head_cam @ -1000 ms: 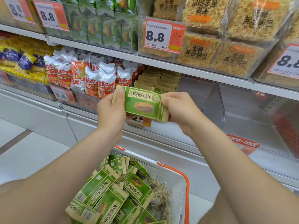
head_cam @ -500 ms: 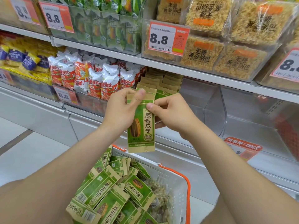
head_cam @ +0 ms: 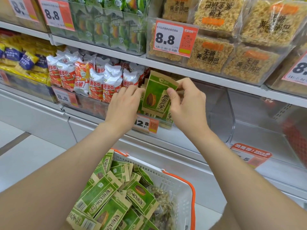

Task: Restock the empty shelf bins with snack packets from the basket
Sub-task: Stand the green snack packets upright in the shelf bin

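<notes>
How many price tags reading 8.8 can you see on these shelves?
3 read it fully: a price tag on the green-packet bin, upper left; one on the rice-crisp bin; one under the red-and-white packets. Tags cut off at both edges may match too.

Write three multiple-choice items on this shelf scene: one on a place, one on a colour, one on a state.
1. Where is the held green packet?
A) in the basket
B) on the top shelf
C) upright at the bin above the 12.8 price tag

2. What colour is the basket handle?
A) orange
B) blue
C) black

3. What is the right hand doing?
A) hanging open
B) pinching the packet
C) gripping the basket

Answers:
1 C, the packet stands just above that tag.
2 A, an orange band runs along the rim.
3 B, thumb and fingers pinch the packet's upper right edge.
</notes>
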